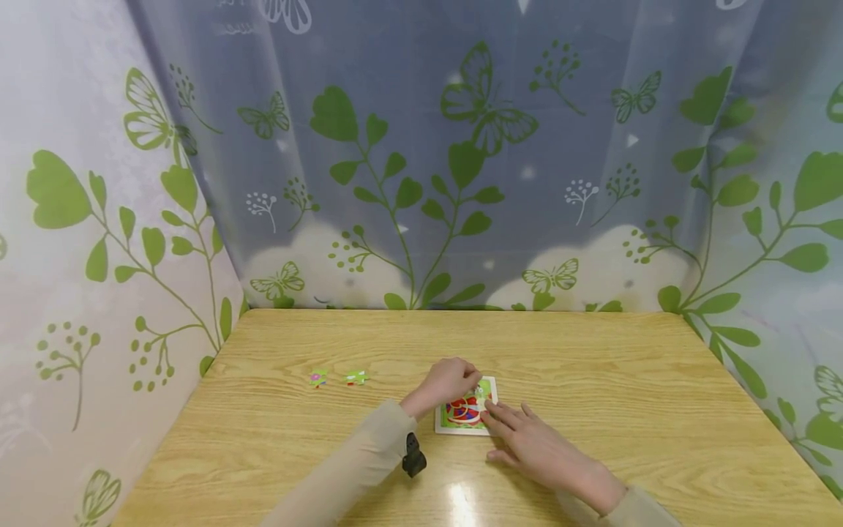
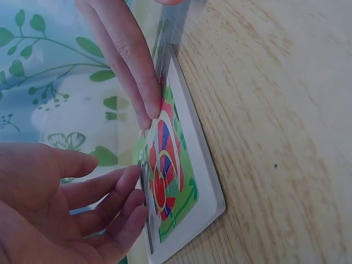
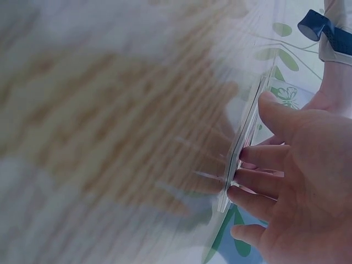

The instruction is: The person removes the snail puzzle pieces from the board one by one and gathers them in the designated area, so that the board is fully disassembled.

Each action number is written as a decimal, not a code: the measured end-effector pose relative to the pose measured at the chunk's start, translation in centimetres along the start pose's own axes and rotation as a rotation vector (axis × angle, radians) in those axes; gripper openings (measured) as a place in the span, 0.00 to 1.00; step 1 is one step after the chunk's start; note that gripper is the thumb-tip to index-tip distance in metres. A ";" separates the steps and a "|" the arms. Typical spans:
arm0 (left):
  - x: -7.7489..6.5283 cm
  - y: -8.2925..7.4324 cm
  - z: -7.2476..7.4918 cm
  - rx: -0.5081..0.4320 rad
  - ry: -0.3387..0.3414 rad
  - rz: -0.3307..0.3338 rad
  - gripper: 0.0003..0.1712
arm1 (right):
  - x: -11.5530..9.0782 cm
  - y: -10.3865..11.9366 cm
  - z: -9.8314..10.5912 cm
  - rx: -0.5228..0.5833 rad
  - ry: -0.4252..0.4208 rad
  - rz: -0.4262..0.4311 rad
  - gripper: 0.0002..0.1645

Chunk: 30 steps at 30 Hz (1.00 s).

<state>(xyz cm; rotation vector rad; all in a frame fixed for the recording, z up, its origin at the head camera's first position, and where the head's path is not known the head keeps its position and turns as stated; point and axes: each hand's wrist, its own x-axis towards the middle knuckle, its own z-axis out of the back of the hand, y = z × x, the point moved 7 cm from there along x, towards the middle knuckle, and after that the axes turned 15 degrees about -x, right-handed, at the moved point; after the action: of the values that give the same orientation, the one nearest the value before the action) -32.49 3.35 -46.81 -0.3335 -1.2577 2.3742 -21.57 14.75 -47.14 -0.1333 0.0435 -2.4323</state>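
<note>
A small jigsaw puzzle (image 1: 465, 411) with a red, blue and green picture lies in a white-edged tray (image 1: 454, 430) on the table. My left hand (image 1: 448, 382) reaches over its far left part. In the left wrist view, the fingertips of that left hand (image 2: 93, 198) bend loosely against the puzzle's surface, with the thumb held apart from them. From the right, my right hand (image 1: 536, 448) rests straight fingers on the puzzle's right side. The right wrist view shows these fingers (image 3: 258, 182) at the tray's edge, the palm clear of it.
Two loose puzzle pieces, one with pink (image 1: 318, 378) and one mostly green and white (image 1: 356, 378), lie on the wooden table (image 1: 276, 439) to the left. A black wrist camera (image 1: 413, 455) sits by the left sleeve. A patterned curtain (image 1: 408, 146) hangs behind the table.
</note>
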 end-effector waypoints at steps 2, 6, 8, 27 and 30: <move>0.0 0.0 0.1 -0.003 -0.006 0.001 0.16 | 0.0 0.0 -0.1 -0.002 -0.001 0.002 0.36; 0.1 -0.1 0.2 0.022 -0.018 0.006 0.16 | 0.0 0.0 -0.1 -0.001 -0.005 0.005 0.37; 0.1 -0.2 0.3 0.030 -0.026 0.003 0.16 | 0.0 0.0 -0.1 0.002 -0.004 0.005 0.37; 0.5 0.2 0.5 -0.101 -0.078 -0.067 0.03 | 0.0 0.1 0.0 -0.027 0.002 -0.001 0.37; 0.6 0.4 0.6 -0.120 -0.094 -0.068 0.03 | 0.0 0.1 0.0 -0.027 0.001 0.003 0.37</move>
<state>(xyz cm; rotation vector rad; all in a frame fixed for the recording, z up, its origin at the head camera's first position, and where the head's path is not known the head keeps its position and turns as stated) -33.37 3.05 -46.80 -0.2147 -1.4351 2.2861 -21.52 14.66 -47.13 -0.1443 0.0767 -2.4294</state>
